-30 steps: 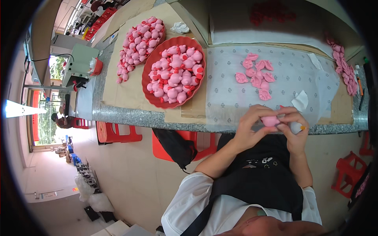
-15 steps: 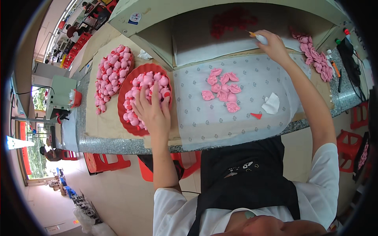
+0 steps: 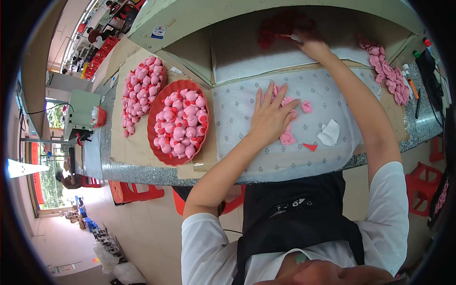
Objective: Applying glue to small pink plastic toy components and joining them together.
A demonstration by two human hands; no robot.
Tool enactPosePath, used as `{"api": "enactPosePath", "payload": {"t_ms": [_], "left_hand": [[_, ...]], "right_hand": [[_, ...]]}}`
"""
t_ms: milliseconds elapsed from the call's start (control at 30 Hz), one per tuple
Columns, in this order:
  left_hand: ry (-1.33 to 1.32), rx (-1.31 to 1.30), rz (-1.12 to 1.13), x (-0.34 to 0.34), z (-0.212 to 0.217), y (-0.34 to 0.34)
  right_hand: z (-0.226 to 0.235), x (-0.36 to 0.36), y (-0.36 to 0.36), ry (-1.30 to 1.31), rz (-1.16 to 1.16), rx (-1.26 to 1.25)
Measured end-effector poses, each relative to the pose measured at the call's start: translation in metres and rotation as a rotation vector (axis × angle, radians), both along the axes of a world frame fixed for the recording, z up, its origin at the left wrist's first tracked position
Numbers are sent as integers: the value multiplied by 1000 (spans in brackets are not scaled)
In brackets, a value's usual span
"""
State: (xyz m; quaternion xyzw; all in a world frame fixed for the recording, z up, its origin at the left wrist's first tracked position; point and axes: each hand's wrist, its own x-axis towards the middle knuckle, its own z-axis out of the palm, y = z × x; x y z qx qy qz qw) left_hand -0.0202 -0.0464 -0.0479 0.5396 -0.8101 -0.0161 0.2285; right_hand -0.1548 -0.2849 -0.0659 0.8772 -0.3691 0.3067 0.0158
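My left hand (image 3: 273, 116) rests with fingers spread over the small pink moulded pieces (image 3: 288, 138) on the white printed sheet, covering part of them. One pink piece (image 3: 306, 106) lies just right of its fingertips. Under the hooded box, my right hand (image 3: 311, 46) is closed around a small white bottle (image 3: 296, 37) with a thin orange tip. That tip points left at a heap of dark red small parts (image 3: 278, 31), which lies in shadow. To the left stands a red scalloped bowl (image 3: 151, 130) full of pink round-headed figures with red parts (image 3: 179, 124).
A second red bowl heaped with pink figures (image 3: 142, 85) stands behind the first. White scrap (image 3: 328, 133) and a red sliver (image 3: 310, 147) lie on the sheet (image 3: 247, 164). More pink pieces (image 3: 387, 71) lie at right, near markers (image 3: 412, 85). The box (image 3: 190, 61) overhangs the back.
My left hand has left the bowl of figures and moved right onto the pink pieces. My right hand has gone deeper left, bringing the bottle to the red heap.
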Motion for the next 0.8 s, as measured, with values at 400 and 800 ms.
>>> {"api": "enactPosePath", "payload": {"t_ms": [400, 800], "left_hand": [[1011, 605, 124, 9, 38, 29], [1680, 567, 101, -16, 25, 74]], "right_hand": [[20, 3, 37, -129, -142, 135], [75, -39, 149, -582, 239, 902]]}}
